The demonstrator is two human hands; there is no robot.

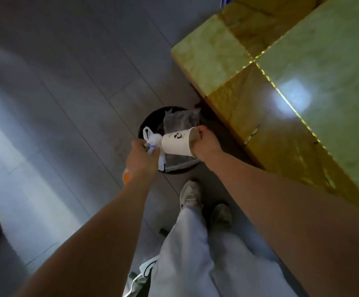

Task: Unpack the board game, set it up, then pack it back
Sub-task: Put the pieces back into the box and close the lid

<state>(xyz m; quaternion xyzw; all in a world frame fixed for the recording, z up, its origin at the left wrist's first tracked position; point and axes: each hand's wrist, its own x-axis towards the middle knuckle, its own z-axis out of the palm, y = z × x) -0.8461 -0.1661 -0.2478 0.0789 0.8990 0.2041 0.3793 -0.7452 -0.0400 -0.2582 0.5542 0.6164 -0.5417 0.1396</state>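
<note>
Right hand grips cup by rim; cup tipped on side, long axis running left toward other hand. Left hand clenched round crumpled white bag, just beside cup's base. Bin directly below both hands. Table to right. Board game not in view.

One wide-angle view, from a camera worn on my head. It looks steeply down and forward along my bare forearms to my left hand and right hand, at arm's length near mid-frame. Beyond them lies the grey floor; my shoes sit lower. The view is tilted, so the green table slants across the upper right.
</note>
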